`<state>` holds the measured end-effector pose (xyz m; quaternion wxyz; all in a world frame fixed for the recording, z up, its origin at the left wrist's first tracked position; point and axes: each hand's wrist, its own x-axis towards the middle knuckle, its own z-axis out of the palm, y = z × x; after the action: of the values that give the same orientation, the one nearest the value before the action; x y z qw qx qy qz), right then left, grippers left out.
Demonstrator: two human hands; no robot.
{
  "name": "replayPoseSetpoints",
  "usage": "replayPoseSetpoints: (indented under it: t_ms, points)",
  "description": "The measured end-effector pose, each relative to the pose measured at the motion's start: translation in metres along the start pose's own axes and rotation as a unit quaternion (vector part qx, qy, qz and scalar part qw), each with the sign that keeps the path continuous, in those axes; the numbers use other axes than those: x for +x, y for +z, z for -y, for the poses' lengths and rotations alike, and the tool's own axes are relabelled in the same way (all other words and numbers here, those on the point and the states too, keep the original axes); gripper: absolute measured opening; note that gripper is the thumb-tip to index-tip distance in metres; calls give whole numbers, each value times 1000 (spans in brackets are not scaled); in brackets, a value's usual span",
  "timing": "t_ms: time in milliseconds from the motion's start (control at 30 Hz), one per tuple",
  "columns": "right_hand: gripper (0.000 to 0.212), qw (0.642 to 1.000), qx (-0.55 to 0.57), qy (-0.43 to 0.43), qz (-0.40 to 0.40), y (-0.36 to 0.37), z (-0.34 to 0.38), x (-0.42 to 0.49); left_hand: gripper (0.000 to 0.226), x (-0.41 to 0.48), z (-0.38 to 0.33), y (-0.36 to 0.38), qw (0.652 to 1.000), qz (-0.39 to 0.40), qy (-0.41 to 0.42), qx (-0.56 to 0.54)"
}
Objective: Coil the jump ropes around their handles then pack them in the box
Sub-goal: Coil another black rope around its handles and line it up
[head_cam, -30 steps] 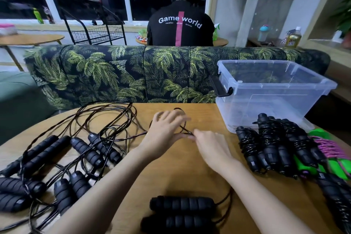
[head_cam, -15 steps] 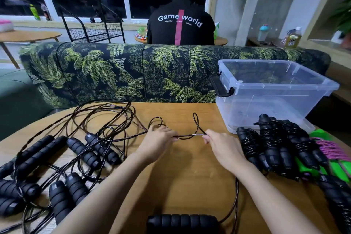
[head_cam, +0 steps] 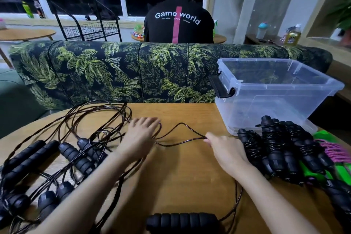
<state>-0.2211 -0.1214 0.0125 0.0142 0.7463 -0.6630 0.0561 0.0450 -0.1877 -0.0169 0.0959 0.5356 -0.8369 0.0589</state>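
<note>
Here the right hand [head_cam: 226, 150] pinches a black jump rope cord [head_cam: 182, 143] mid-surface, while the left hand [head_cam: 140, 135] lies spread over its loop. Its handle [head_cam: 182, 221] rests at the near edge, and the clear box [head_cam: 275, 100] stands at the far right corner.

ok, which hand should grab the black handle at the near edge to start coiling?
Left. The left hand is open and free for the black handle; the right hand pinches the cord.

The wooden table [head_cam: 190, 180] carries a clear box [head_cam: 275, 106]. Just before the box lie coiled black ropes [head_cam: 275, 150] — beside them something green and pink [head_cam: 334, 153], perhaps more ropes. Well left of the box sprawl tangled ropes [head_cam: 72, 150]; a cord [head_cam: 182, 143] trails between.
</note>
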Motion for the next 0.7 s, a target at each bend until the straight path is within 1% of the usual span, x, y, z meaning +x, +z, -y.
replayPoseSetpoints:
  t_ms: [33, 100, 133, 200, 300, 367, 433, 467, 500, 533, 567, 600, 633, 667, 700]
  points:
    - [16, 1000, -8, -10, 7, 1, 2, 2, 68, 2, -23, -6, 999, -3, 20, -37]
    - [18, 999, -20, -32, 16, 3, 6, 5, 69, 8, -63, -5, 989, -40, 107, -92]
    - [18, 999, -20, -38, 14, 3, 6, 6, 65, 10, -76, -3, 984, -44, 144, -97]
    - [19, 999, -11, -37, -3, 0, 3, 4, 52, 14, -79, 6, 980, -52, 174, -85]
    - [19, 1000, 2, -25, -14, -7, -4, -3, 36, 18, -65, 0, 981, -63, 153, -99]
    - [18, 999, 24, -27, -36, -9, -2, -6, 24, 19, -52, -6, 981, -79, 144, -103]
    - [27, 996, 35, -21, -76, -10, 2, -5, 11, 18, -36, -8, 981, -111, 125, -100]
    - [30, 995, 33, -18, -93, -8, 1, -3, 10, 16, -25, -6, 983, -122, 106, -92]
    - [26, 994, 28, -17, -108, -4, -1, -1, 15, 13, -14, -5, 986, -116, 81, -93]
    - [14, 992, 15, -19, -120, 2, -4, 2, 23, 10, -3, -3, 988, -103, 58, -103]
    - [15, 992, -3, -19, -122, 11, -7, 5, 29, 6, 4, -2, 988, -91, 45, -116]
    - [25, 993, -11, -13, -116, 21, -10, 9, 31, 3, 9, 0, 988, -87, 46, -118]
    - [26, 993, -17, -10, -115, 25, -9, 10, 29, 0, 9, 2, 989, -93, 54, -105]
    - [20, 990, -22, -16, -139, 28, -7, 12, 21, -2, 7, 4, 989, -108, 65, -78]
    - [26, 985, -25, -21, -167, 29, 0, 14, 11, -2, 3, 6, 989, -120, 75, -49]
